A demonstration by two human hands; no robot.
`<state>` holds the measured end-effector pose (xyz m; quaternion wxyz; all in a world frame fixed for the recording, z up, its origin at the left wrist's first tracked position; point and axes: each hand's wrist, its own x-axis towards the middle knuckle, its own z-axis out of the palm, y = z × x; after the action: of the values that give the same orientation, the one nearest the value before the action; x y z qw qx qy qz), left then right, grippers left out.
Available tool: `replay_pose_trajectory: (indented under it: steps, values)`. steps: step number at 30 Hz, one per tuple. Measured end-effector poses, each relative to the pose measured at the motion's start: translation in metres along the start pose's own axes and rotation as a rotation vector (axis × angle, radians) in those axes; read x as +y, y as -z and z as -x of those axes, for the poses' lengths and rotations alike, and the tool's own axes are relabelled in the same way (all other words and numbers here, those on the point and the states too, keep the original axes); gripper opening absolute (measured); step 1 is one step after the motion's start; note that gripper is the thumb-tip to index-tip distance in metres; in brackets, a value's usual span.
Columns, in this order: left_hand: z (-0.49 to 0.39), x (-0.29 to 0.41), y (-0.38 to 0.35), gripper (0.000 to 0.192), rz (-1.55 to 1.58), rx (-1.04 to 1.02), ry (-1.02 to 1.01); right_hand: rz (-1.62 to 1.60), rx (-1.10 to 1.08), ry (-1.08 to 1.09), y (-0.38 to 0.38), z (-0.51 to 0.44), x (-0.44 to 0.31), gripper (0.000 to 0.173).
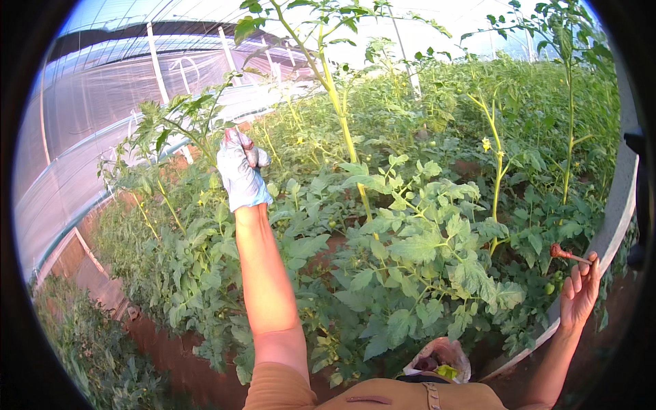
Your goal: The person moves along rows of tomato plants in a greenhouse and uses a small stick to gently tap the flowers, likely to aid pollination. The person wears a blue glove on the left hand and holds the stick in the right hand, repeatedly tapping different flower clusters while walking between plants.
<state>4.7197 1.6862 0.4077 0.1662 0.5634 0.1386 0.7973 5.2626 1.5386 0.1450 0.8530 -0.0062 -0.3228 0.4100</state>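
My left hand [241,161], in a stained pale blue glove, is raised at the upper left with its fingers curled, beside the leafy top of a tomato plant [197,120]. Whether it grips a stem is hidden. At the lower right, my bare right hand [581,292] pinches a thin stick with a reddish-brown, coated tip [561,252] that points left. Between my hands stand tomato plants, one with a thick yellow-green stem [346,136]. Yellow flowers [487,144] grow on a plant at the right, and small green tomatoes [550,288] hang left of my right hand.
A pale post [612,215] runs along the right side, close to my right hand. An open plastic bag [464,359] with dark and yellow-green contents is at my waist. Greenhouse sheeting [102,113] and white poles [157,64] stand at the left. Reddish soil [174,353] shows below.
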Motion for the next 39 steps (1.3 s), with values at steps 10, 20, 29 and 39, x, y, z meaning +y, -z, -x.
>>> replay_pose_trajectory:
  steps: [10, 20, 29, 39]
  values:
    - [-0.030, -0.015, -0.150, 0.024, -0.597, -0.670, 0.088, 0.145, 0.115, 0.023, -0.026, -0.014, 0.029, 0.021]
    - [-0.176, -0.015, -0.197, 0.027, -1.681, -0.233, -0.501, 0.107, 0.203, -0.007, -0.006, -0.016, 0.043, 0.023]
    - [-0.223, -0.035, -0.142, 0.031, -1.535, 0.040, -0.035, 0.155, 0.158, 0.011, -0.025, -0.041, 0.035, 0.022]
    - [-0.229, -0.070, -0.125, 0.030, -0.778, -0.006, 0.306, 0.157, -0.064, -0.007, -0.077, -0.091, 0.064, 0.025]
